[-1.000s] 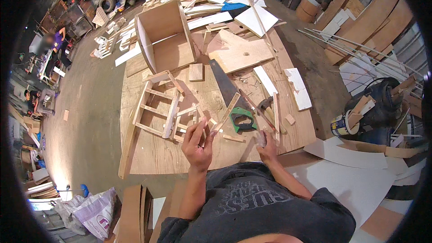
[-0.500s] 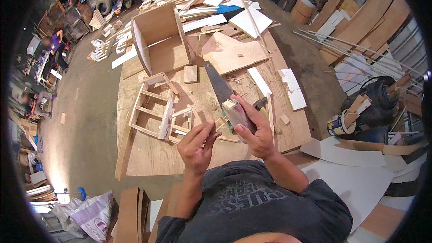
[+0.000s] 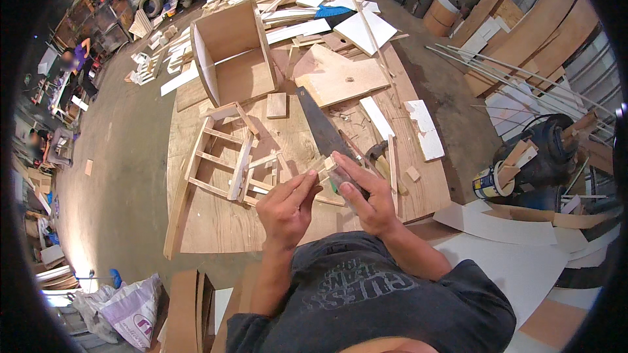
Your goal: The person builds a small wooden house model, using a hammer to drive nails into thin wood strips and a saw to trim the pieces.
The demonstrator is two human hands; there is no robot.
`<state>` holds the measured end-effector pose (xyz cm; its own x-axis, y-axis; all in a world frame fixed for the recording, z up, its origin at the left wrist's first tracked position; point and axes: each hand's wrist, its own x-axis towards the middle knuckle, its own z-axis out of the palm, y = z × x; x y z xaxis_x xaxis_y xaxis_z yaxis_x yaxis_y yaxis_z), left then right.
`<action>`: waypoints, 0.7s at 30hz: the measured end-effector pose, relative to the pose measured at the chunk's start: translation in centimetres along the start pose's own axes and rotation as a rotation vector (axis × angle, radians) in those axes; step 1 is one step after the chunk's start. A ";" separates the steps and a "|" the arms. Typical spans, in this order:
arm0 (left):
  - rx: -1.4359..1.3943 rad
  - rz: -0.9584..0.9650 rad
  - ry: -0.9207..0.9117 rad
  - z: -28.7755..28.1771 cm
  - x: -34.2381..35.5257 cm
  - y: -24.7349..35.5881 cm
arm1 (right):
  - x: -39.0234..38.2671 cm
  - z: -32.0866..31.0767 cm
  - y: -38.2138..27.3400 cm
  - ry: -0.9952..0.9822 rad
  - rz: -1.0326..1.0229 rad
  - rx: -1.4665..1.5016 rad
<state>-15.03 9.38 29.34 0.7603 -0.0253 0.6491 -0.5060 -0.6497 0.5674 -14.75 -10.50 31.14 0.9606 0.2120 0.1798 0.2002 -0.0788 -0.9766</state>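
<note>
Both hands are raised together over the near edge of the plywood worktable. My right hand grips a small pale wooden block at its fingertips. My left hand pinches a thin wooden strip right beside that block, and the fingertips of the two hands almost touch. Just beyond the hands lies a handsaw, its handle hidden under my right hand. A small wooden slatted frame lies on the table to the left of the hands.
An open plywood box stands at the table's far left, a flat board with a hole to its right. White offcuts and a hammer lie at the right. Scrap wood covers the far end. People work far left.
My right hand lifted off the table's right side with the small block and came in to meet my left hand. Both hands now sit closer together in front of my chest.
</note>
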 end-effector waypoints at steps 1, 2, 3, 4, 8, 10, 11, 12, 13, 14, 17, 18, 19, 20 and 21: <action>-0.001 -0.002 -0.004 0.0 -0.1 0.2 | -0.2 0.0 0.0 0.008 0.033 0.031; -0.008 0.011 -0.063 0.2 -0.3 0.6 | 0.0 -0.2 0.1 0.009 0.038 0.032; -0.015 0.025 -0.121 0.2 -0.4 0.8 | 0.7 -0.4 0.5 0.008 0.017 -0.040; -0.017 0.027 -0.124 0.3 -0.4 0.6 | 1.2 -0.5 0.9 0.011 -0.007 -0.112; -0.001 0.022 -0.082 0.3 -0.2 -0.7 | 0.3 0.0 1.0 0.036 -0.068 -0.124; 0.013 0.015 -0.071 0.5 -0.2 -0.7 | 0.3 0.2 1.7 0.058 -0.031 -0.065; 0.012 0.010 -0.108 0.6 -0.2 -0.2 | 0.3 0.2 1.9 0.081 0.007 -0.008; 0.012 0.006 -0.144 0.8 -0.2 0.0 | 0.7 0.2 1.9 0.087 0.010 -0.012; 0.012 0.006 -0.149 0.8 -0.2 -0.1 | 1.4 0.3 1.7 0.086 0.025 -0.020; -0.013 0.003 -0.130 0.8 -0.2 -0.3 | 1.8 0.4 1.5 0.086 0.040 -0.028; -0.023 -0.016 -0.094 0.7 0.0 -1.7 | 0.5 0.8 2.3 0.070 0.014 -0.044; -0.009 -0.035 -0.077 0.7 0.0 -2.1 | 0.3 0.6 2.4 0.069 0.011 -0.041; 0.055 0.004 -0.092 0.9 -0.3 -2.1 | 0.0 0.4 2.6 0.041 0.058 -0.040; 0.055 0.013 -0.097 1.1 -0.4 -2.0 | -0.1 0.3 2.8 0.012 0.105 -0.039; 0.043 0.026 -0.118 1.3 -0.5 -1.8 | 0.6 0.3 4.0 0.041 0.047 -0.090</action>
<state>-13.97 9.57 27.36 0.7908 -0.1304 0.5980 -0.5104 -0.6798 0.5267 -13.47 -10.35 27.34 0.9760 0.1664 0.1404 0.1694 -0.1750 -0.9699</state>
